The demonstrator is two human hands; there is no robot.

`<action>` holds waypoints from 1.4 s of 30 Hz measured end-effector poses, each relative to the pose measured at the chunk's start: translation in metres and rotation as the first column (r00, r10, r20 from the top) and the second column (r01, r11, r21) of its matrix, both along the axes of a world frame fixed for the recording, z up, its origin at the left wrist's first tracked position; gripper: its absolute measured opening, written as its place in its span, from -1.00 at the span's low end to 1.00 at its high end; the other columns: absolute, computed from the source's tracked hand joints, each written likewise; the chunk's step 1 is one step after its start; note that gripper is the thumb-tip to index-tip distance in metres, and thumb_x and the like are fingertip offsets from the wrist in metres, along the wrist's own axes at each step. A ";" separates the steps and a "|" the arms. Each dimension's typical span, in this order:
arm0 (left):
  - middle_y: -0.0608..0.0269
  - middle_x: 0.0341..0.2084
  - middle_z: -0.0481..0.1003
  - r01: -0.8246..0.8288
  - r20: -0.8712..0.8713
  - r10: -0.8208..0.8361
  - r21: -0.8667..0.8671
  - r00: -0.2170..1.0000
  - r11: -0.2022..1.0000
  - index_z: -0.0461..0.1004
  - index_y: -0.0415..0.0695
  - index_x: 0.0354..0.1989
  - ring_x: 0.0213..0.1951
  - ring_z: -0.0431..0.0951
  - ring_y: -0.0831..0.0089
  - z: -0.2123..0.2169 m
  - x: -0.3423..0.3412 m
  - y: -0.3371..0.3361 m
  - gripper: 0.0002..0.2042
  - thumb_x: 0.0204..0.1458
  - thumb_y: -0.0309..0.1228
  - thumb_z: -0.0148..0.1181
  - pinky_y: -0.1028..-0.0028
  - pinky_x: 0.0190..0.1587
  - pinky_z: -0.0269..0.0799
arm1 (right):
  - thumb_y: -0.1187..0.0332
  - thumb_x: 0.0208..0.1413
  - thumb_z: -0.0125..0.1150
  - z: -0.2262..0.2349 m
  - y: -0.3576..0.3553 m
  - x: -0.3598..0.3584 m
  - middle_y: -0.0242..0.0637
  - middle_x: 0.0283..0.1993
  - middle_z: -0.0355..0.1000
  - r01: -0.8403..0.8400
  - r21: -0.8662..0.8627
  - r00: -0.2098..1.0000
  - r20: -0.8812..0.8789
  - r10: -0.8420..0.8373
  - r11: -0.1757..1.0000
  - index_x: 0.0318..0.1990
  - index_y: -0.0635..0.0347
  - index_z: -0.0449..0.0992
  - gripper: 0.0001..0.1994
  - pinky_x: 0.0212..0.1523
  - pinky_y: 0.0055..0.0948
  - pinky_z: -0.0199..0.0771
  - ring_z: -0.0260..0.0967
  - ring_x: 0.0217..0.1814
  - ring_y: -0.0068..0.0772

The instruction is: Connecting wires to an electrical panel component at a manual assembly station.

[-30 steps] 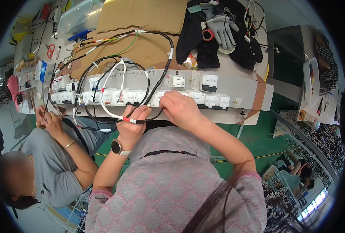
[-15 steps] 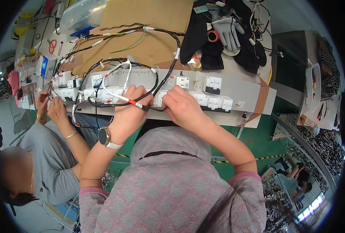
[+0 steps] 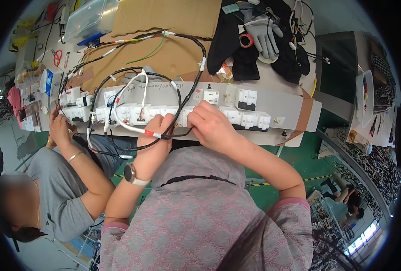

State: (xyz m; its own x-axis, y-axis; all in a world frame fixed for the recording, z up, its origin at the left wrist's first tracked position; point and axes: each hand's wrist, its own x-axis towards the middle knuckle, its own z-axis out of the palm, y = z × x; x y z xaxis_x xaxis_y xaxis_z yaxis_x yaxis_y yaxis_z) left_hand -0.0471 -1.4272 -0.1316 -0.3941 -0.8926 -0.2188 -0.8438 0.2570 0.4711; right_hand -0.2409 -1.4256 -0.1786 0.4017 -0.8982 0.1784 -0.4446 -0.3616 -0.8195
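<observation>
Near the front edge of the worktop [image 3: 76, 58], the right hand [image 3: 207, 123] pinches a branch of the black cable harness [image 3: 179, 108], looped above white blocks [image 3: 256, 120]; the left hand [image 3: 157, 130] curls against it, its grip impossible to tell.

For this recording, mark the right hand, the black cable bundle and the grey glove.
Right hand [image 3: 212, 124]: head view, back of the hand.
Black cable bundle [image 3: 193, 91]: head view, its right-hand stretch.
Grey glove [image 3: 260, 36]: head view, around its middle.

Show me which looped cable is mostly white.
The white-sleeved cable, its red band crossing over your left hand; the other looped cables are mainly black.
</observation>
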 end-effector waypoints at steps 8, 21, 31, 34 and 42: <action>0.19 -0.42 0.33 0.307 0.086 -0.302 -0.049 0.949 0.951 0.41 -0.04 -0.30 -0.42 0.48 0.16 0.007 0.022 -0.030 -0.75 -0.20 -0.58 0.19 0.26 -0.50 0.37 | 0.61 -0.26 0.26 -0.001 0.002 -0.001 -0.29 -0.40 0.29 0.010 -0.002 1.000 0.011 -0.010 1.000 -0.45 0.16 0.38 -0.80 -0.22 -0.27 0.39 0.29 -0.21 -0.19; 0.24 -0.44 0.44 0.090 -0.367 -0.076 0.020 0.927 0.996 0.54 -0.17 -0.33 -0.44 0.50 0.38 -0.026 0.034 -0.007 -0.76 -0.21 -0.72 0.25 0.47 -0.44 0.39 | 0.60 -0.24 0.27 -0.002 0.006 -0.001 -0.31 -0.42 0.29 0.052 -0.041 0.999 0.020 -0.051 0.998 -0.46 0.16 0.38 -0.80 -0.26 -0.29 0.39 0.30 -0.24 -0.21; 0.20 -0.41 0.46 0.125 -0.362 -0.125 -0.025 0.924 0.992 0.56 -0.19 -0.29 -0.40 0.51 0.32 -0.029 0.034 -0.007 -0.82 -0.10 -0.66 0.26 0.43 -0.38 0.41 | 0.61 -0.27 0.27 -0.002 0.010 -0.001 -0.32 -0.43 0.28 0.068 -0.056 0.998 0.021 -0.067 0.996 -0.46 0.15 0.38 -0.79 -0.25 -0.29 0.37 0.29 -0.25 -0.22; 0.21 -0.42 0.45 0.140 -0.304 -0.148 -0.051 0.941 0.989 0.56 -0.17 -0.31 -0.38 0.50 0.29 -0.025 0.032 -0.007 -0.84 -0.10 -0.63 0.27 0.41 -0.36 0.40 | 0.60 -0.26 0.27 -0.003 0.007 -0.001 -0.32 -0.43 0.28 0.044 -0.112 0.999 -0.002 -0.045 0.993 -0.46 0.15 0.38 -0.79 -0.20 -0.28 0.34 0.29 -0.25 -0.21; 0.18 -0.47 0.42 0.199 -0.124 -0.207 -0.077 0.970 0.977 0.46 -0.15 -0.41 -0.38 0.46 0.17 -0.006 0.010 -0.027 -0.86 -0.16 -0.58 0.27 0.29 -0.34 0.34 | 0.58 -0.22 0.24 -0.004 -0.004 -0.004 -0.31 -0.44 0.30 -0.062 -0.037 0.998 -0.029 0.061 0.997 -0.46 0.14 0.36 -0.82 -0.15 -0.26 0.29 0.28 -0.23 -0.19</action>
State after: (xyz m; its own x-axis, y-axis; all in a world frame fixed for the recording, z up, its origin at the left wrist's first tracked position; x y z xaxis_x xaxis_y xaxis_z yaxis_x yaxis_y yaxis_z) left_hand -0.0376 -1.4544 -0.1372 -0.5900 -0.8013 -0.0990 -0.7033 0.4498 0.5505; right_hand -0.2449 -1.4299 -0.1823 0.4611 -0.8647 0.1992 -0.4435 -0.4190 -0.7923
